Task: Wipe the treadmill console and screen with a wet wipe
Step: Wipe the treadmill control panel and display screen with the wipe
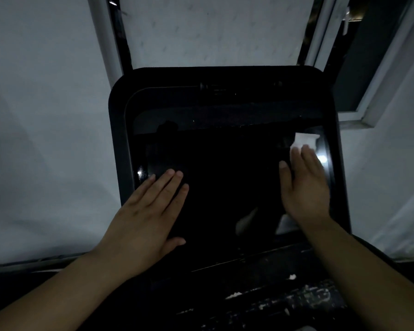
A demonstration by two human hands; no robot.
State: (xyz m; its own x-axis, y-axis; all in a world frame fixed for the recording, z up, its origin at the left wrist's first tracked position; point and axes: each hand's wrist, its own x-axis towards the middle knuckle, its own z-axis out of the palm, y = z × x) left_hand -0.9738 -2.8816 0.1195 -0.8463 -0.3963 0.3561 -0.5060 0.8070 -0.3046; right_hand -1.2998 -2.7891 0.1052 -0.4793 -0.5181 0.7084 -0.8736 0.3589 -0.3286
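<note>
Right hand (305, 187) is pressing flat on the right side of the screen (225, 187), fingers together and stretched out, pinning a white wipe (305, 139) that is peeking out beyond the fingertips near the upper right corner. Judging by that flat palm, it is spreading pressure across the cloth rather than pinching it. Left hand (151, 211) is lying open on the lower left of the glass, fingers close together, gripping nothing, probably bracing the panel against the push. Around the glass, the dark console (116, 115) frame is sitting untouched, its top band well clear of both hands. Below, the scuffed lower panel (285, 299) is showing pale flecks. Nothing is blocking the wipe's path except the left hand itself, covering its own patch. Dim light is hiding any smears.
</note>
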